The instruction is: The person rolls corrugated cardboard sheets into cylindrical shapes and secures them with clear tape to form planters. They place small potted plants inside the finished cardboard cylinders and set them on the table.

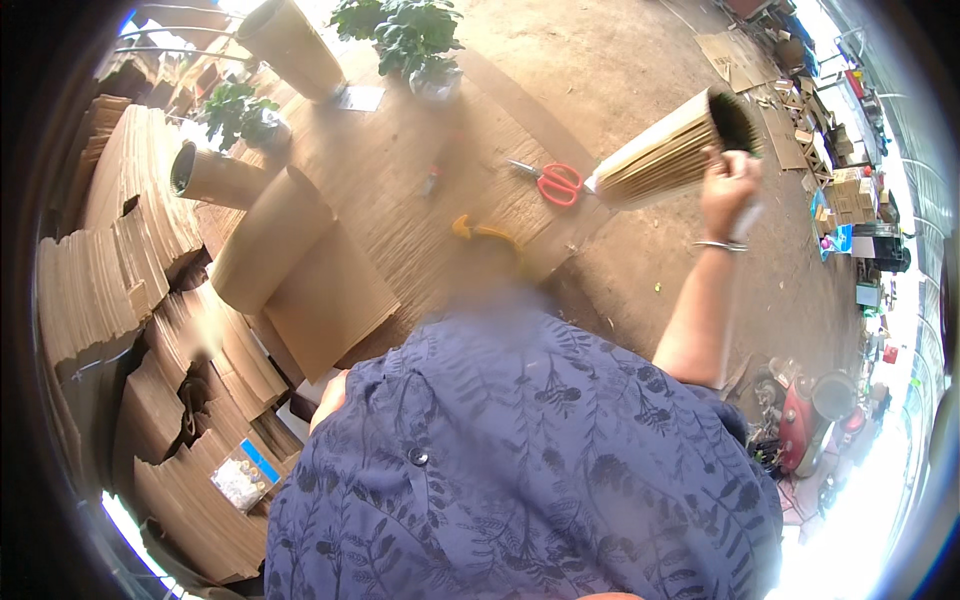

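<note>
My right hand (731, 187) is raised on the right, its fingers closed on the rim of a ribbed tan cardboard tube (655, 155). The tube tilts, with its dark open end toward the upper right. Only a bit of my left hand (330, 400) shows beside my shirt, near a flat cardboard sheet (325, 300); its fingers are hidden. On the wooden table (400, 215) lie red-handled scissors (558, 185), close to the tube's lower end. A curved yellow object (488, 233) is blurred nearer to me.
Left of the table stand stacks of flat cardboard (130, 260), with a rolled cardboard sheet (272, 240) leaning beside them. Other tubes (290, 50) and leafy potted plants (405, 40) are on the far side. A red machine (797, 425) stands behind at right.
</note>
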The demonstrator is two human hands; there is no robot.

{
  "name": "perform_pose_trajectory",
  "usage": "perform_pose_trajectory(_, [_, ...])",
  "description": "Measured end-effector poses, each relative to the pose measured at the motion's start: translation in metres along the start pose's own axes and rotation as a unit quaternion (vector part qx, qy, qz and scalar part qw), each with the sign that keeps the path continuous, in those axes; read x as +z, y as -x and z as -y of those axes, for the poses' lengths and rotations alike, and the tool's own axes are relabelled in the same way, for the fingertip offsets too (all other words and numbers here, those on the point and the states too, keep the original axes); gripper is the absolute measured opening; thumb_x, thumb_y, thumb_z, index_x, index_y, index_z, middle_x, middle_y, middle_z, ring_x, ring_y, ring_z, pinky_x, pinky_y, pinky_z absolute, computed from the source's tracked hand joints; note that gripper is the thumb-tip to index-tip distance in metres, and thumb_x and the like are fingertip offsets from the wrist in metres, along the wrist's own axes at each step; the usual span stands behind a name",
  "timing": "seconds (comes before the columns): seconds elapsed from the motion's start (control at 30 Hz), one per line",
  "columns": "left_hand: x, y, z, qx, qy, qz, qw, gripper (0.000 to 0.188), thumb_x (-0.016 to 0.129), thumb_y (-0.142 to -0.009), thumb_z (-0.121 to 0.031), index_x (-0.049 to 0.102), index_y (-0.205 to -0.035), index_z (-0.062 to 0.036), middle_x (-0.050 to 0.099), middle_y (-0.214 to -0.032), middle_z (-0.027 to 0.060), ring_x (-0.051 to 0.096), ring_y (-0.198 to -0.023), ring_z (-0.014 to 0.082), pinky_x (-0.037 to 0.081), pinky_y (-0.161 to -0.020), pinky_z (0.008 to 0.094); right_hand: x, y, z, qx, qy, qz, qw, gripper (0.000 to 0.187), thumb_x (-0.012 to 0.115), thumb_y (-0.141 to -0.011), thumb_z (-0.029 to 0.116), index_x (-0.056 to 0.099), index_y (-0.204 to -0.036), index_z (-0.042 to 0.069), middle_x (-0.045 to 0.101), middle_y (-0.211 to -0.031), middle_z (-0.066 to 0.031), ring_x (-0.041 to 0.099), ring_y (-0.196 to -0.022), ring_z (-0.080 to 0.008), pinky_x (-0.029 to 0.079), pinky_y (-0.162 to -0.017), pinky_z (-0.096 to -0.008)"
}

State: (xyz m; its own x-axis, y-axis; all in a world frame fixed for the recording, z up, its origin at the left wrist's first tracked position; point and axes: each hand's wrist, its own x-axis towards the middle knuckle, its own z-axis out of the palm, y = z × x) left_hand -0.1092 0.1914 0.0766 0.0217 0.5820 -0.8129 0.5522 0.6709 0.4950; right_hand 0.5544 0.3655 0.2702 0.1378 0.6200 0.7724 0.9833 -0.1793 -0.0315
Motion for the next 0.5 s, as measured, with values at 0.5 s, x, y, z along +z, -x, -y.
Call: perform_pose_trajectory(0.5, [-0.004,-0.007,0.002,0.013,-0.035,-0.001,0.999,0.041,0.062,-0.095,-0.031,0.066,-0.124,-0.0017,0.066,-0.128,0.0147,0.061,-0.119,0.0261,0.047,-0.103,0.0376,0.006,0.029,0.021,0.006,-0.048,0.039,0.998,0.024,0.075,-0.088,0.028,0.061,-0.089,0.009,0.059,-0.084,-0.011,0.062,-0.075,-0.0344,0.051,-0.062,-0.0437])
